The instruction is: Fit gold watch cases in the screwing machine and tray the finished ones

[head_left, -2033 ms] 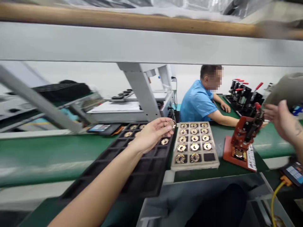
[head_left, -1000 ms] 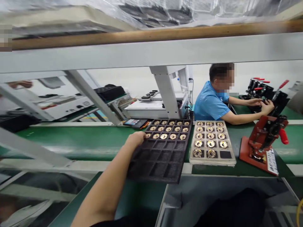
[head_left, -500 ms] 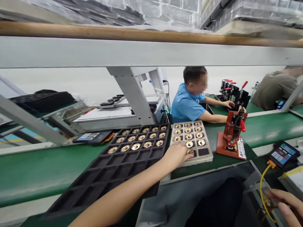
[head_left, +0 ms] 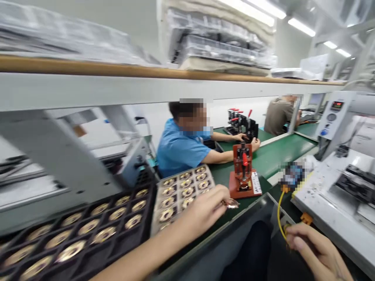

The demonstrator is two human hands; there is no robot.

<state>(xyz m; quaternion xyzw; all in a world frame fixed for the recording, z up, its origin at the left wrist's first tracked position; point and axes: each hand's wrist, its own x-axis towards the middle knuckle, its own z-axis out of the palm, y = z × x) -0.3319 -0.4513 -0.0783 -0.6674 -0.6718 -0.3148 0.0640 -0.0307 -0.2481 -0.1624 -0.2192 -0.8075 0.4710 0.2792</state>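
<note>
Pinched in the fingers of my left hand (head_left: pixel 212 205) is a gold ring-shaped part (head_left: pixel 233 203), held in front of the red clamp fixture (head_left: pixel 243 171). Beneath my left forearm lies the light tray (head_left: pixel 178 191) with rows of gold parts. My right hand (head_left: pixel 310 244), at the lower right, has its thumb and fingers closed on the end of a yellow cable (head_left: pixel 279 212). At the lower left a black tray (head_left: pixel 117 242) holds several gold parts in its compartments.
A person in a blue shirt (head_left: pixel 181 148) works across the bench at black clamps (head_left: pixel 250 128). The handheld device (head_left: pixel 292 175) joins the yellow cable. A white machine (head_left: pixel 345 191) stands at the right. The shelf beam (head_left: pixel 117 91) crosses overhead.
The view has turned to the right. My left hand has lifted a gold part off the light tray and moved toward the red fixture. My right hand is further into view.
</note>
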